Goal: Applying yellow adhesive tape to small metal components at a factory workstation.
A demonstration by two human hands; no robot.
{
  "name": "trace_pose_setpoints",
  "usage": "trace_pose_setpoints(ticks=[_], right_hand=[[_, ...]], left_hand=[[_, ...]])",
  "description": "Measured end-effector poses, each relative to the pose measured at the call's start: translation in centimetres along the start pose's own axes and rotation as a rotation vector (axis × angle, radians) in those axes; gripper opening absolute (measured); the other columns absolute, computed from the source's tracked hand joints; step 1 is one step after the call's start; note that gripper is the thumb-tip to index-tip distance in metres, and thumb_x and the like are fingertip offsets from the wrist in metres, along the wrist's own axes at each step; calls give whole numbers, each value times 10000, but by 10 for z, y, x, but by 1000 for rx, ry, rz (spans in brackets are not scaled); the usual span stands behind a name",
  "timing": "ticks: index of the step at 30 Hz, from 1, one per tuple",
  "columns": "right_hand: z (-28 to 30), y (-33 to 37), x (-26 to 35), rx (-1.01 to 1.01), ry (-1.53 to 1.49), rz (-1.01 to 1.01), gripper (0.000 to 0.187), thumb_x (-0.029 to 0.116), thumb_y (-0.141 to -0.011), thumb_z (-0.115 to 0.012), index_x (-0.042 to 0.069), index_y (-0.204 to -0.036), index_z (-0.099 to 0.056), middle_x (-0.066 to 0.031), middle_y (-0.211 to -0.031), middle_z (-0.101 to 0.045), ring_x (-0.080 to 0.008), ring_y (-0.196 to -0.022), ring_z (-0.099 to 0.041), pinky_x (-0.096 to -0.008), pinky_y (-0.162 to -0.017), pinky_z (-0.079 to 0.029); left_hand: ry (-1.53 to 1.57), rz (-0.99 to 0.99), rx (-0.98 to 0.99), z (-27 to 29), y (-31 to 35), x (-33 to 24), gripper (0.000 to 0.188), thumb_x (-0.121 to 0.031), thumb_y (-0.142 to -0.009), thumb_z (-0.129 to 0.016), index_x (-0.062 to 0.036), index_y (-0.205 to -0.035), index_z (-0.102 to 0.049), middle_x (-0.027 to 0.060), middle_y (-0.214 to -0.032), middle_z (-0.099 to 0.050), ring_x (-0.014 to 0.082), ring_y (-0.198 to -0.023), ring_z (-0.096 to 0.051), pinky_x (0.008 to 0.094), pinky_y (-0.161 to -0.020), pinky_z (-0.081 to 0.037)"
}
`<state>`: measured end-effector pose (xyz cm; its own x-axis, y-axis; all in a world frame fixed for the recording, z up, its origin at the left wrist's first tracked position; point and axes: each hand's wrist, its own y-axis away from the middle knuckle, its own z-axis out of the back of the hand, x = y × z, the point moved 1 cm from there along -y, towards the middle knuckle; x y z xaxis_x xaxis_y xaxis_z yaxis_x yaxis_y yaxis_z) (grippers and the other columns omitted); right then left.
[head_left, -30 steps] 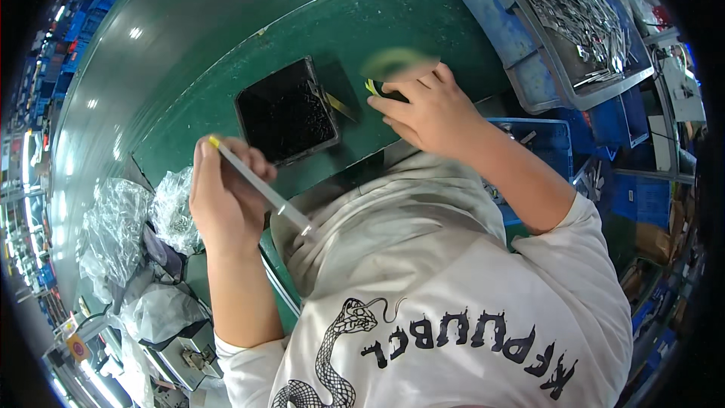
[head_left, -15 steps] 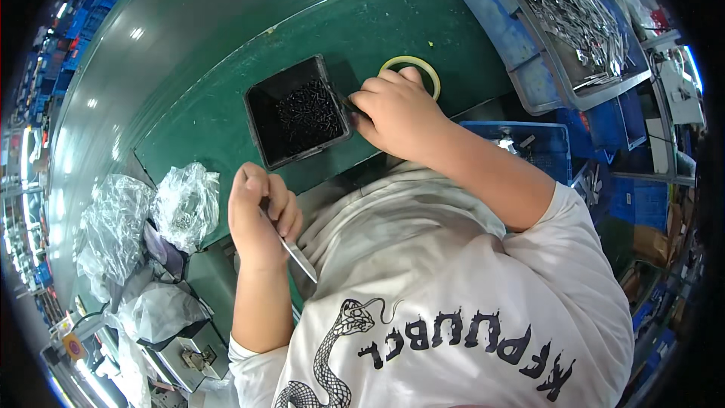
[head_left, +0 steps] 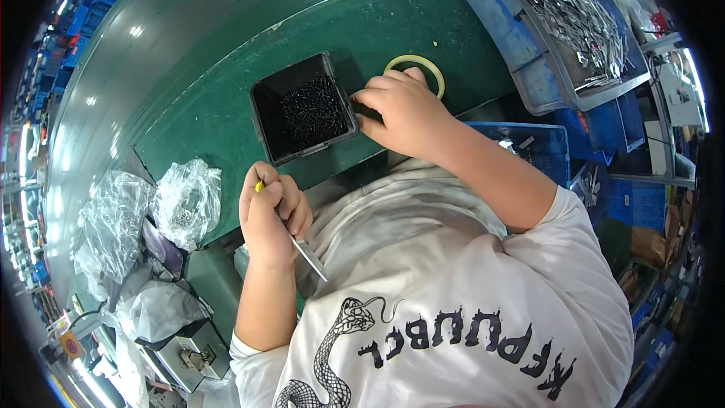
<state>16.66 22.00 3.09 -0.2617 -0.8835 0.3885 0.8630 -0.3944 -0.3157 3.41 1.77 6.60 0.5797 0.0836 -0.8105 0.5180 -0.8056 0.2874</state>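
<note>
A square black plastic box (head_left: 270,132) stands on the green tabletop, with many small black screw-like parts (head_left: 313,113) heaped inside it. My right hand (head_left: 404,109) is at the box's right wall, thumb and forefinger closed on its edge; the fingertips are partly hidden. Just beyond that hand lies a roll of yellowish tape (head_left: 429,66), partly covered by its fingers. Nearer to my body, my left hand (head_left: 266,223) is closed around a thin flat metal strip (head_left: 310,258). The strip sticks out below the palm, and a small yellow tip (head_left: 260,186) shows between thumb and forefinger.
Clear plastic bags (head_left: 187,204) are piled at the left, above a metal box-shaped device (head_left: 192,359). At the upper right, a large blue-grey bin (head_left: 521,68) holds many thin metal strips. A blue tray (head_left: 557,136) sits below it, beside my right forearm.
The black box, the tape roll and my right hand have shifted slightly to the right. My left hand has turned and moved a little right, uncovering the yellow tip.
</note>
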Motion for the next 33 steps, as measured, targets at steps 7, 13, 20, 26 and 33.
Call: trace_pose_setpoints(ticks=[7, 13, 20, 26, 33], right_hand=[[-3, 1, -1, 144, -25, -24, 228, 236, -838, -662, 93, -1007, -716, -53, -883, -644, -247, -932, -592, -388, -853, -384], [-5, 0, -7, 178, -55, -29, 217, 222, -839, -655, 100, -1007, -718, -52, -913, -658, -246, -965, -594, -387, -873, -382], [-9, -4, -7, 175, -94, -67, 185, 214, -831, -659, 88, -961, -697, -59, -928, -661, -247, -971, -607, -396, -863, -388], [-7, -3, -6, 153, -95, -51, 180, 218, -826, -671, 90, -954, -681, -60, -926, -660, -253, -979, -607, -399, -867, -390], [-2, -4, -9, 94, -265, -55, 172, 169, -826, -676, 84, -966, -624, -65, -940, -670, -255, -982, -616, -393, -900, -387]], left_hand=[[0, 14, 24, -3, 1, 1, 115, -173, -892, -453, -106, -831, -382, 24, -565, -350, 106, -400, -280, 261, -339, -263], [-11, 20, 24, -5, 1, 1, 121, -182, -898, -459, -105, -839, -387, 23, -565, -348, 106, -401, -283, 259, -341, -266], [-4, 12, 49, -7, 0, 3, 122, -184, -905, -464, -101, -848, -395, 23, -569, -355, 102, -400, -284, 255, -342, -268], [-10, 18, 41, -7, -1, 4, 118, -181, -903, -466, -100, -851, -397, 22, -573, -357, 102, -399, -289, 257, -342, -272], [-6, 32, 26, -8, -1, 4, 121, -181, -898, -477, -100, -848, -401, 22, -575, -357, 105, -404, -294, 256, -343, -273]])
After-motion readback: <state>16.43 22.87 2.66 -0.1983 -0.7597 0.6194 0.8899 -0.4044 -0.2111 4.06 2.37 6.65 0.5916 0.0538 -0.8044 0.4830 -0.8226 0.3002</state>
